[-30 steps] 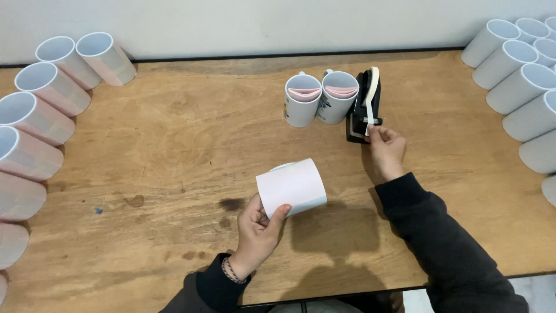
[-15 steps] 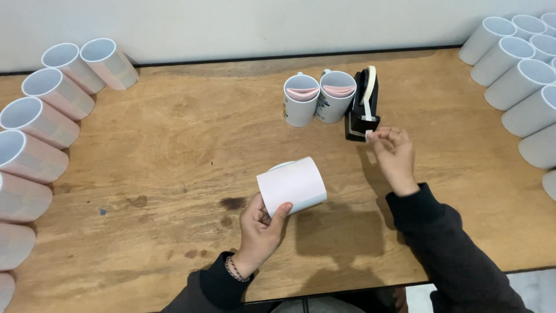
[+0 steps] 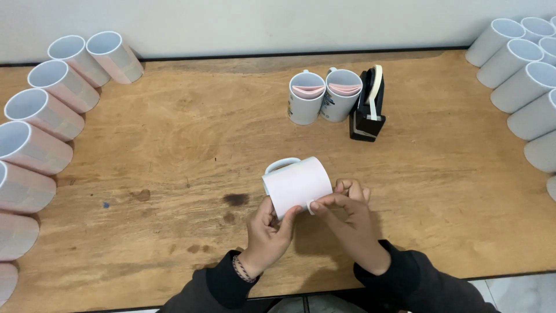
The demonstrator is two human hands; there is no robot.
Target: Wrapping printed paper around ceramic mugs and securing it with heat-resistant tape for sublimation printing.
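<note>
- Here the left hand (image 3: 267,227) curls around the near end of the mug (image 3: 296,184), thumb on its side.
- The right hand (image 3: 346,210) presses its fingertips on the mug's paper wrap.
- The mug lies sideways on the table (image 3: 174,145), in front of the tape dispenser (image 3: 367,107).

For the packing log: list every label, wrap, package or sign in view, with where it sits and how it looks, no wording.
Paper wrap: white sheet curled round the mug held in the left hand and right hand, table centre.
Printed mugs: two upright, white with dark markings, behind the hands.
Wrapped mugs: lying along the left edge, pale pinkish sheets.
No packages, signs or screens.
</note>
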